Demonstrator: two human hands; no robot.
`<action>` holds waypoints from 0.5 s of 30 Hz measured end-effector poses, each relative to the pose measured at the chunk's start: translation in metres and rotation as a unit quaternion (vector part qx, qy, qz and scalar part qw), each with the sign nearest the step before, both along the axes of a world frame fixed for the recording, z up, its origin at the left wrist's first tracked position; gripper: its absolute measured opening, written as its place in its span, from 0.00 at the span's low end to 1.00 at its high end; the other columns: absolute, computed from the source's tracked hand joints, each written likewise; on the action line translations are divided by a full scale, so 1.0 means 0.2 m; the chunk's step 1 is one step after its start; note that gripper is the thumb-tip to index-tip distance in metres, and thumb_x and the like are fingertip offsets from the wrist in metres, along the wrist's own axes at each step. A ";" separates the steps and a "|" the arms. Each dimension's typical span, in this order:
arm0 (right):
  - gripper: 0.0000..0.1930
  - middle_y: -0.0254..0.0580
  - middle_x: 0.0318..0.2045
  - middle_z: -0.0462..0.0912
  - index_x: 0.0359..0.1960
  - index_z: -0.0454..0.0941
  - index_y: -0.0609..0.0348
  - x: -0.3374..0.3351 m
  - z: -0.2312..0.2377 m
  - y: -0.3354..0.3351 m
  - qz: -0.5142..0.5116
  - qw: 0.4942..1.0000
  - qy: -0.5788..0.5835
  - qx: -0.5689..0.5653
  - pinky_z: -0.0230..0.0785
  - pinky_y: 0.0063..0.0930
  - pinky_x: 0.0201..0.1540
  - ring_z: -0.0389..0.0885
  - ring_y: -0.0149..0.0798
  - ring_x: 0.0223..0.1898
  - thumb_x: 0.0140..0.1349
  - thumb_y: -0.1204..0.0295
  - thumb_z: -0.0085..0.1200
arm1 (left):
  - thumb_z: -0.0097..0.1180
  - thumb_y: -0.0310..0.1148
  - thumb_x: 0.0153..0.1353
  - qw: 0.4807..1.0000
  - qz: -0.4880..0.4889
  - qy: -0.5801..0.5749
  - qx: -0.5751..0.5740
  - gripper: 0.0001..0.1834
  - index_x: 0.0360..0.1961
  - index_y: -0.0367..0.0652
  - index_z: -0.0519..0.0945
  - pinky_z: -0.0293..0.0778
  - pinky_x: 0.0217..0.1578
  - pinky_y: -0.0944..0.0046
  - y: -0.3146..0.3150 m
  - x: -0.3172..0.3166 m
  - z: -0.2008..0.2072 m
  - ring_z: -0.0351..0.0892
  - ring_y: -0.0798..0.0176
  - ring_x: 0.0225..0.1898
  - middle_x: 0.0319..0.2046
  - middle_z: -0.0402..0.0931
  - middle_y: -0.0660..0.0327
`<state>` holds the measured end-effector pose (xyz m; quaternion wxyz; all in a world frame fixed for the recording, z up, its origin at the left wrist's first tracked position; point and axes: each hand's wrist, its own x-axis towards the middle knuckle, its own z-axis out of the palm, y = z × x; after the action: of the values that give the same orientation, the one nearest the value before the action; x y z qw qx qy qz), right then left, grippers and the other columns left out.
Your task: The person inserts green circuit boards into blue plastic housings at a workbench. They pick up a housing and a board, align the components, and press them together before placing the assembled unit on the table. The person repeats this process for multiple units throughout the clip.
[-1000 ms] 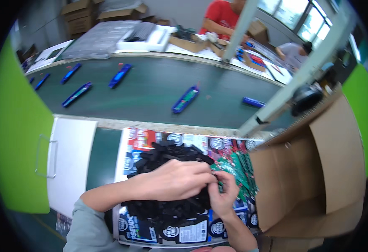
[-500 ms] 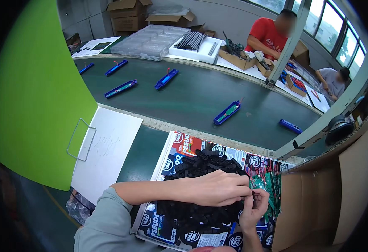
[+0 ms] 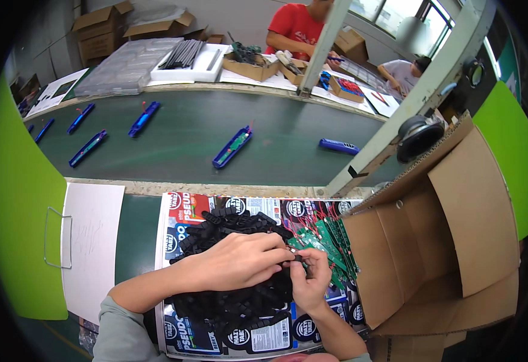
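My left hand (image 3: 237,260) reaches across a heap of small black plastic parts (image 3: 215,304), its fingers closed in a pinch. Its fingertips meet those of my right hand (image 3: 311,282), where a small black plastic part (image 3: 298,258) shows between the right thumb and forefinger. Whatever the left fingertips grip is too small and too covered to name. Beside the heap, just beyond the right hand, lie several green circuit boards (image 3: 336,244) with red wires attached.
Heap and boards rest on a printed sheet (image 3: 191,208). An open cardboard box (image 3: 375,259) stands at right. Across the green conveyor belt (image 3: 173,157) lie several blue casings, one a casing with a board (image 3: 233,146). A metal post (image 3: 360,166) rises there; co-workers sit beyond.
The view has swung to the right, so the bench things appear farther left. Both hands stay together by the heap, and the black part between the fingertips now shows more plainly.
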<state>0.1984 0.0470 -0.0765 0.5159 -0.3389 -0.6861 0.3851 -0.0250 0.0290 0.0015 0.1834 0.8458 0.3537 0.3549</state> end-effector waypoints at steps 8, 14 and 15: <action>0.11 0.44 0.35 0.84 0.46 0.77 0.66 -0.02 0.01 0.02 -0.043 0.998 -0.041 0.023 0.76 0.28 0.37 0.83 0.33 0.32 0.63 0.79 0.62 | 0.62 0.16 0.56 0.998 0.016 -0.065 -0.004 0.18 0.49 0.40 0.84 0.81 0.36 0.57 0.00 -0.01 0.03 0.84 0.51 0.38 0.41 0.81 0.54; 0.11 0.44 0.35 0.83 0.45 0.78 0.66 -0.02 0.03 0.01 -0.038 0.997 -0.057 0.025 0.76 0.28 0.36 0.82 0.34 0.31 0.62 0.79 0.62 | 0.57 0.11 0.50 0.995 0.051 -0.081 -0.002 0.24 0.49 0.38 0.84 0.80 0.36 0.59 -0.01 -0.02 0.05 0.83 0.54 0.36 0.41 0.80 0.54; 0.11 0.44 0.35 0.83 0.45 0.78 0.66 -0.02 0.03 0.02 -0.036 0.997 -0.060 0.027 0.76 0.28 0.36 0.82 0.34 0.31 0.62 0.79 0.62 | 0.57 0.11 0.50 0.995 0.046 -0.084 0.001 0.23 0.49 0.38 0.84 0.80 0.35 0.59 0.00 -0.02 0.05 0.83 0.54 0.36 0.41 0.80 0.54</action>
<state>0.1950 0.0509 -0.0702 0.4957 -0.3721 -0.7134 0.3268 -0.0295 0.0286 0.0106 0.1950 0.7961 0.3751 0.4330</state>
